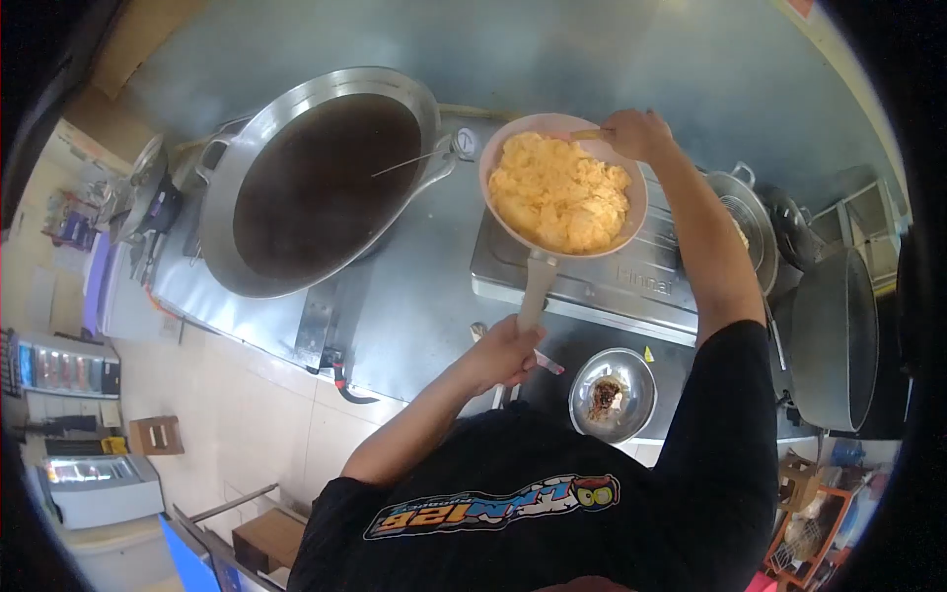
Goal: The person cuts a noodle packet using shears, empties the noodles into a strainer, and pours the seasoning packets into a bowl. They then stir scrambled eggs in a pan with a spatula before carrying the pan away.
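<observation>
My left hand (501, 353) is wrapped round the pale handle of a pink frying pan (536, 286). Yellow scrambled eggs (557, 192) fill most of the pan in soft lumps. At the pan's far right rim, my right hand (636, 135) is closed on a wooden spatula (592, 134), whose tip reaches over the eggs. Beneath and beside the pan is a silver Rinnai gas stove (631, 281). A steel bowl (614, 367) with dark sauce and some pale bits in it stands close to my body, right of my left hand.
A large metal wok (222, 232) of dark brown liquid (326, 187) stands on the left, with a probe thermometer (464, 143) at its right rim. To the right are a lidded pot (742, 197) and a big dark pan (834, 340) standing on edge. A steel counter (414, 296) runs underneath.
</observation>
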Available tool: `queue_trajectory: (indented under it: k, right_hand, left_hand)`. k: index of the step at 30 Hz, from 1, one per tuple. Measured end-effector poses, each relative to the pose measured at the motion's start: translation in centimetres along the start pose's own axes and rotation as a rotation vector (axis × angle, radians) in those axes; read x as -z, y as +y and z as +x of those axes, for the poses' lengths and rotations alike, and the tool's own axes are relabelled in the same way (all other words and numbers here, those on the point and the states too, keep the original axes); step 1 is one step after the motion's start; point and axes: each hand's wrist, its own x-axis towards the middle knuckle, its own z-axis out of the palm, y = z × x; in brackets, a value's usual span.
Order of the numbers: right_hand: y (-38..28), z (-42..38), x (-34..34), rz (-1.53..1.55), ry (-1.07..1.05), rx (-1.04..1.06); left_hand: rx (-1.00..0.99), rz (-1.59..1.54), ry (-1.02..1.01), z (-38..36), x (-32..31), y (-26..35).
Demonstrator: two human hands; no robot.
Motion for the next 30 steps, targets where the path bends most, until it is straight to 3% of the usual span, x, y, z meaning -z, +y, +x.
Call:
queue_trajectory:
  k: [3,5,11,17,21,27,30]
  right_hand:
    - [-2.0,-0.1,4.0,-0.015,-0.218,-0.012]
    - [-0.5,-0.7,4.0,-0.145,-0.047,0.248]
    - [-1.9,-8.2,8.7,-0.464,-0.026,0.364]
    - [-4.8,-17.9,10.4,-0.544,0.06,0.247]
    - [-8.2,-22.8,9.5,-0.481,-0.029,0.236]
    - [-10.2,-18.3,3.0,-0.276,-0.134,0.021]
    - [-7.8,-14.9,5.1,-0.281,-0.087,0.046]
  left_hand:
    - [-0.007,-0.041,-0.002,-0.2,0.3,-0.3]
    - [-0.019,-0.039,-0.001,0.0,0.3,-0.5]
    - [-0.02,-0.04,0.089,-0.1,-0.1,-0.7]
    - [-0.016,-0.163,0.058,-0.1,0.0,-1.2]
    - [-0.033,-0.155,0.055,0.0,0.0,-1.4]
    - [-0.054,-0.171,0.077,0.2,-0.4,-1.7]
    - [-0.054,-0.174,0.076,0.4,-0.8,-1.7]
